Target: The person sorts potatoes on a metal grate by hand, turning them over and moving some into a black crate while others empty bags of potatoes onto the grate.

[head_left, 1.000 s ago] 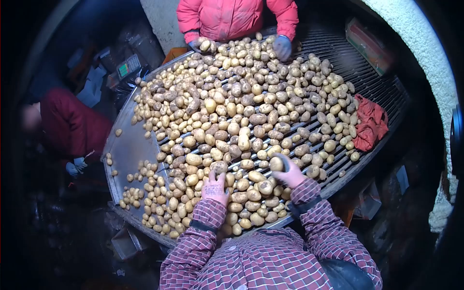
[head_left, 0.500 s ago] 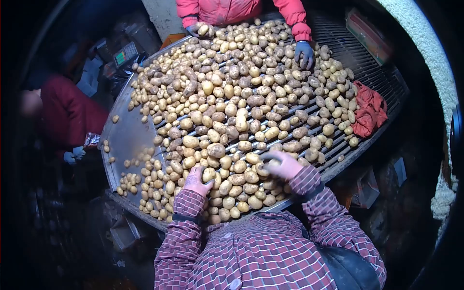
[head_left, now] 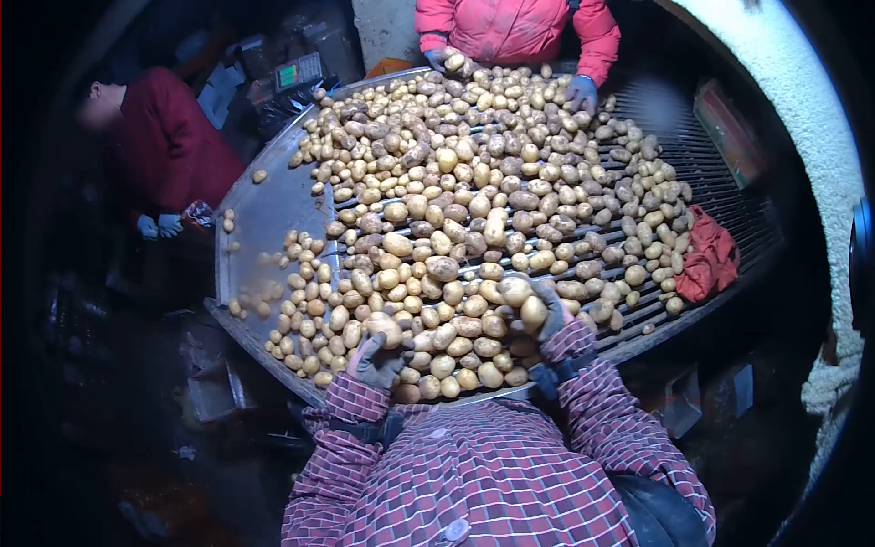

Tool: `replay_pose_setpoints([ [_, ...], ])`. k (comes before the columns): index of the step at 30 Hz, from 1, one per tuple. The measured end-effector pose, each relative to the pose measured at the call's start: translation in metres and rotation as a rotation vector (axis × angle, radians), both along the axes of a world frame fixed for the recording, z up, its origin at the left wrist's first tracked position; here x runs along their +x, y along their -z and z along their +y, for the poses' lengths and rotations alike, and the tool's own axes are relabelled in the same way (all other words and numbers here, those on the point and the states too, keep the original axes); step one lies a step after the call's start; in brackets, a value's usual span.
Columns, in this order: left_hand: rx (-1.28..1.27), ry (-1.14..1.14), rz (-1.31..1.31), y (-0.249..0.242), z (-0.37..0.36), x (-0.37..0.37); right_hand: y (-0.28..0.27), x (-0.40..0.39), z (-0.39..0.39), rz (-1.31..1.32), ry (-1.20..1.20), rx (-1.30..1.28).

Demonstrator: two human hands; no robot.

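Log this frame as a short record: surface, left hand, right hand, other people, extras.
surface: slatted sorting table heaped with potatoes
left hand: gloved, on a potato at the near edge
right hand: gloved, gripping a potato
other people: one in a red jacket at the far end, one in dark red at left
extras: red cloth on the table's right edge

Both arms extended forward, clad in red-and-white checked sleeves, elbows bent and held close to the torso. Left hand (head_left: 376, 358) in a dark work glove, palm down, fingers curled and closed around a rounded item at the fingertips. Right hand (head_left: 547, 314) likewise gloved, raised slightly higher, fingers wrapped shut. Wrists level, hands well apart.
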State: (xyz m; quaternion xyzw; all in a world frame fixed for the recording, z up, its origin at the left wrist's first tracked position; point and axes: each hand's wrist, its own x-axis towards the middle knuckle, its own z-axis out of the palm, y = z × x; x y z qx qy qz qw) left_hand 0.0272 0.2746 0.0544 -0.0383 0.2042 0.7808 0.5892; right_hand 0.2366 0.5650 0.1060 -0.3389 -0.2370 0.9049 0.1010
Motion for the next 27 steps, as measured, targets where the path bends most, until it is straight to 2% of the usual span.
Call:
replay_pose_setpoints([
  [1,-0.068,-0.027,0.057,-0.012,-0.001,0.005,0.04,0.002,0.003,0.213,-0.095,0.087],
  [3,-0.019,0.011,0.091,-0.025,0.006,0.013,-0.013,-0.016,-0.032,0.27,0.012,-0.093],
  [7,-0.132,0.034,0.038,-0.037,0.009,0.031,-0.001,-0.028,-0.053,0.446,-0.138,0.014],
  [8,-0.093,0.047,0.064,-0.038,0.009,0.032,-0.008,-0.026,-0.057,0.419,-0.173,-0.164],
  [11,-0.022,0.04,0.105,-0.048,0.008,0.035,-0.025,-0.033,-0.078,0.302,-0.187,-0.04],
  [13,0.009,0.012,0.066,-0.058,0.006,0.037,-0.019,-0.034,-0.081,0.41,-0.278,-0.007],
  [15,0.035,0.012,0.041,-0.05,0.002,0.037,-0.027,-0.031,-0.092,0.324,-0.267,0.07],
  [17,0.025,0.0,-0.003,-0.042,0.001,0.038,-0.039,-0.029,-0.103,0.308,-0.29,0.188],
  [19,-0.037,-0.012,0.082,-0.035,-0.004,0.04,-0.048,-0.023,-0.11,0.299,-0.325,0.399],
  [21,-0.082,-0.008,0.161,-0.03,-0.009,0.043,-0.052,-0.014,-0.114,0.29,-0.367,0.702],
  [22,-0.03,-0.008,0.136,-0.033,-0.01,0.046,-0.036,-0.011,-0.114,0.328,-0.328,1.038],
  [23,-0.038,0.042,0.031,-0.035,-0.01,0.042,-0.023,-0.014,-0.112,0.363,-0.263,0.233],
  [25,0.243,0.061,-0.222,-0.027,-0.006,0.048,-0.018,-0.003,-0.112,0.358,-0.147,-0.039],
  [26,0.144,0.108,-0.09,-0.039,-0.002,0.051,-0.021,0.003,-0.117,0.275,-0.274,0.649],
  [27,0.022,0.154,-0.005,-0.045,0.001,0.051,-0.019,0.008,-0.116,0.249,-0.263,0.666],
])
